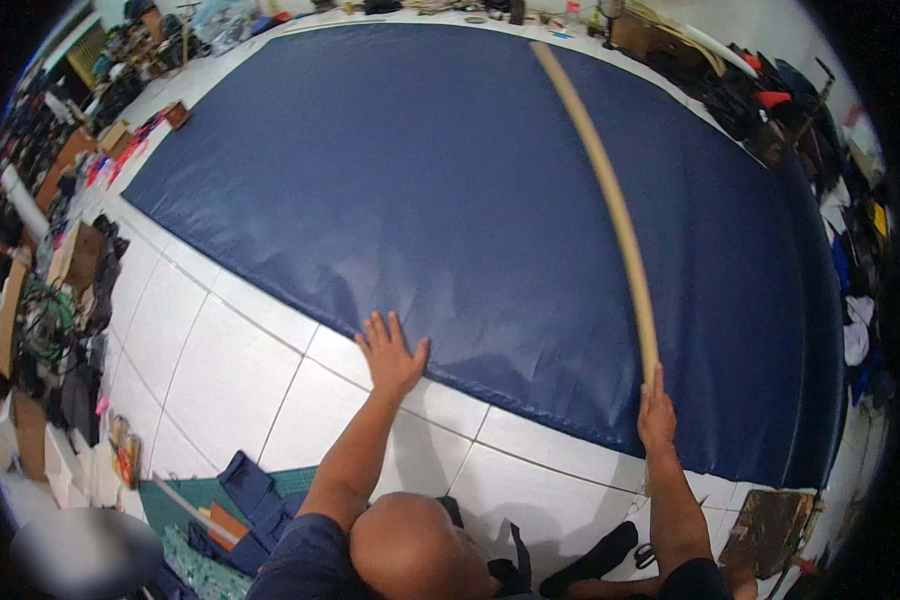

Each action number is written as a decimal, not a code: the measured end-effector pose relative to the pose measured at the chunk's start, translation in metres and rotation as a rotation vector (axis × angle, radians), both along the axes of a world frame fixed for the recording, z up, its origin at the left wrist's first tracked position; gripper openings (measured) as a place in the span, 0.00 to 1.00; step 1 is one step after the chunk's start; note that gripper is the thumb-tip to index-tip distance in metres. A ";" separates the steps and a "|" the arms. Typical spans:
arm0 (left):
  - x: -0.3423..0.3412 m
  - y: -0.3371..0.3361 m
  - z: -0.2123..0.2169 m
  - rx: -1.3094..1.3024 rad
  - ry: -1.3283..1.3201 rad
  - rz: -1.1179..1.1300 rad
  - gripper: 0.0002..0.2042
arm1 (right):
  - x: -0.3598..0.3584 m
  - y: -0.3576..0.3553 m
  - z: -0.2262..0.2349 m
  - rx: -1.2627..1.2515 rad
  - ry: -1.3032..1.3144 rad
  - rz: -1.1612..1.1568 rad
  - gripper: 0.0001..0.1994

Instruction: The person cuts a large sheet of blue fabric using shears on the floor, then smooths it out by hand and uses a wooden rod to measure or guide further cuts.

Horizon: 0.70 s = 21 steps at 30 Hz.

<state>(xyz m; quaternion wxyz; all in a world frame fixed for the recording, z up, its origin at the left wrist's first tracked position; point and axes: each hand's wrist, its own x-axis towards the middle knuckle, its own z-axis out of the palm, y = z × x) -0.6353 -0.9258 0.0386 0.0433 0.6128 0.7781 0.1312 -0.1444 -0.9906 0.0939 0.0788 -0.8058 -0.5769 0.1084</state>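
Observation:
A large dark blue sheet (pixel 400 170), smooth and slightly shiny like vinyl or coated fabric, is spread over the white tiled floor (pixel 225 350). My left hand (pixel 392 358) presses flat on its near edge, fingers spread. Across the sheet, from near to far, runs a long, thin wooden strip (pixel 615 205), which looks bowed in this view. My right hand (pixel 657 415) is closed round the strip's near end, by the sheet's near edge. Small wrinkles show in the sheet close to my left hand.
Scissors (pixel 646 556) lie on the floor near my right forearm. A green mat (pixel 175 505) with folded dark blue cloth (pixel 253 490) is at lower left. A worn brown board or box (pixel 767 532) stands at lower right. Piled clutter (pixel 55 320) lines the left side.

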 end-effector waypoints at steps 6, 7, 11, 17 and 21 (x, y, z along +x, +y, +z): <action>-0.014 -0.004 -0.004 -0.152 -0.065 -0.016 0.43 | -0.104 0.021 0.003 -0.094 -0.033 0.560 0.28; -0.015 -0.004 -0.002 -0.184 -0.091 -0.033 0.43 | -0.124 0.024 0.006 -0.135 -0.003 0.620 0.28; -0.059 -0.023 0.006 0.112 -0.543 0.102 0.40 | -0.197 0.019 0.023 -0.220 0.075 0.901 0.29; -0.034 -0.084 0.030 0.346 -0.630 0.561 0.48 | -0.255 -0.023 0.039 -0.330 0.238 1.093 0.30; -0.043 -0.091 0.004 0.010 -0.397 0.627 0.54 | -0.211 -0.019 0.039 -0.537 0.184 1.153 0.29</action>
